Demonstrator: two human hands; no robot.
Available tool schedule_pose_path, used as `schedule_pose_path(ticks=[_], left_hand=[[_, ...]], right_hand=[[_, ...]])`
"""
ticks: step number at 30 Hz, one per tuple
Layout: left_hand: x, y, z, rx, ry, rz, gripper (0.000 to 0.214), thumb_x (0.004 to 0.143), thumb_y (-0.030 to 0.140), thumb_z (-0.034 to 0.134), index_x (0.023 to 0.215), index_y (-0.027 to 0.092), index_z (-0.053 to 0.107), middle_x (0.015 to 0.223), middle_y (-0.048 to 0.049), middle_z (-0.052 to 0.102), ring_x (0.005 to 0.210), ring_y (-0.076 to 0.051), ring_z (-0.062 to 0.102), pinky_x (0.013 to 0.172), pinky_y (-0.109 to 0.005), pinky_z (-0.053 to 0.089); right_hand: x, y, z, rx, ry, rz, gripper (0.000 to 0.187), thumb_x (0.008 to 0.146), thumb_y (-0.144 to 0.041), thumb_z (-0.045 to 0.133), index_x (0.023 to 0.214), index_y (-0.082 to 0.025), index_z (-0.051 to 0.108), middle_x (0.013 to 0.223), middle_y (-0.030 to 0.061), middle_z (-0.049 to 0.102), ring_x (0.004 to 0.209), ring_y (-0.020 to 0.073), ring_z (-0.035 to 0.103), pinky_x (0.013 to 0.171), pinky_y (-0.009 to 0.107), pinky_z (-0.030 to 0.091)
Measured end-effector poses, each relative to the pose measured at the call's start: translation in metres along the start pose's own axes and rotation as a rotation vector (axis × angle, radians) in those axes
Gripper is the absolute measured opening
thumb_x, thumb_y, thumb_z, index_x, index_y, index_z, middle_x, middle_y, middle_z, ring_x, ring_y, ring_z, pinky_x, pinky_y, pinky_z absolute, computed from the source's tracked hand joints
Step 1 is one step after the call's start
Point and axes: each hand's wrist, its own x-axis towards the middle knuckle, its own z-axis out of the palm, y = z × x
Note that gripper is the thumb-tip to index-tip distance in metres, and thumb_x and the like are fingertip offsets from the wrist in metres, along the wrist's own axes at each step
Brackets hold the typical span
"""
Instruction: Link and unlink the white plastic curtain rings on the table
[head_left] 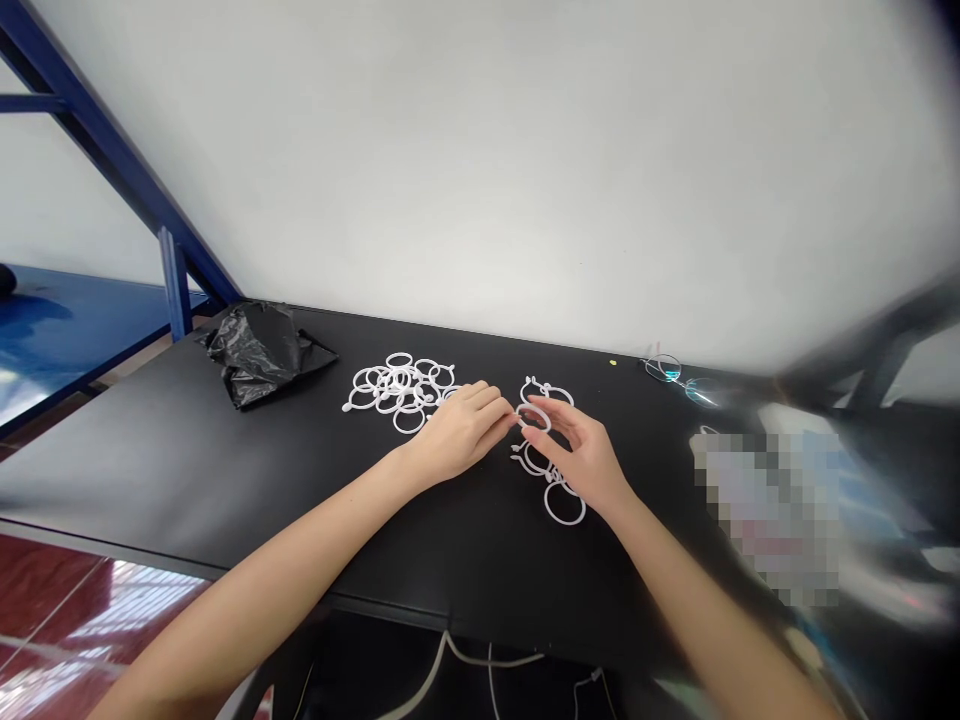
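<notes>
Between my two hands is a white plastic ring [535, 418], held just above the black table. My left hand [465, 428] pinches its left side with closed fingertips. Thumb and fingers of my right hand [576, 447] close around the ring from the right. Under and around my right hand lie several more white rings [565, 503], some with small knobbed ends that stand apart. A larger heap of white rings [397, 380] sits left of my left hand, partly hidden behind it.
A crumpled black plastic bag [259, 350] lies at the back left of the black table [300, 480]. Eyeglasses [664, 370] rest near the wall at the back right. A blurred plastic package [765, 520] is at the right. Cables [435, 670] hang below the front edge.
</notes>
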Motion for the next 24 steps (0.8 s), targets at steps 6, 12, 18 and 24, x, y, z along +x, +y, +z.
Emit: schedule_pose_path(ticks=[6, 12, 18, 24], left_hand=[[-0.001, -0.021, -0.003, 0.311, 0.047, -0.22, 0.031, 0.098, 0.024, 0.04, 0.073, 0.016, 0.056, 0.074, -0.006, 0.055, 0.072, -0.02, 0.049, 0.07, -0.034, 0.04], [-0.009, -0.033, 0.002, 0.517, 0.012, -0.283, 0.032, 0.092, 0.022, 0.044, 0.064, 0.016, 0.058, 0.07, -0.0107, 0.061, 0.078, -0.026, 0.055, 0.078, -0.043, 0.04], [-0.011, -0.032, -0.003, 0.61, -0.112, -0.349, 0.022, 0.09, 0.019, 0.044, 0.082, 0.013, 0.063, 0.082, -0.0143, 0.065, 0.083, -0.029, 0.058, 0.085, -0.046, 0.04], [-0.008, -0.027, -0.002, 0.598, -0.08, -0.344, 0.019, 0.092, 0.018, 0.043, 0.092, 0.013, 0.062, 0.093, -0.0124, 0.061, 0.09, -0.027, 0.056, 0.099, -0.046, 0.037]], right_hand=[[0.01, 0.013, -0.014, -0.429, 0.061, -0.159, 0.03, 0.087, -0.043, 0.063, 0.105, -0.021, 0.072, 0.126, 0.0118, 0.067, 0.126, 0.0325, 0.055, 0.108, 0.057, 0.039], [0.008, 0.016, -0.013, -0.536, -0.122, -0.16, 0.037, 0.092, -0.046, 0.055, 0.114, -0.019, 0.068, 0.131, 0.0103, 0.064, 0.14, 0.0314, 0.039, 0.115, 0.058, 0.027], [0.007, 0.015, -0.009, -0.515, -0.051, -0.222, 0.022, 0.089, -0.037, 0.06, 0.1, -0.021, 0.069, 0.108, 0.0078, 0.073, 0.116, 0.0284, 0.059, 0.101, 0.05, 0.043], [0.008, 0.014, -0.008, -0.545, -0.017, -0.246, 0.008, 0.086, -0.026, 0.061, 0.087, -0.022, 0.068, 0.084, 0.0039, 0.073, 0.085, 0.0237, 0.063, 0.086, 0.044, 0.048]])
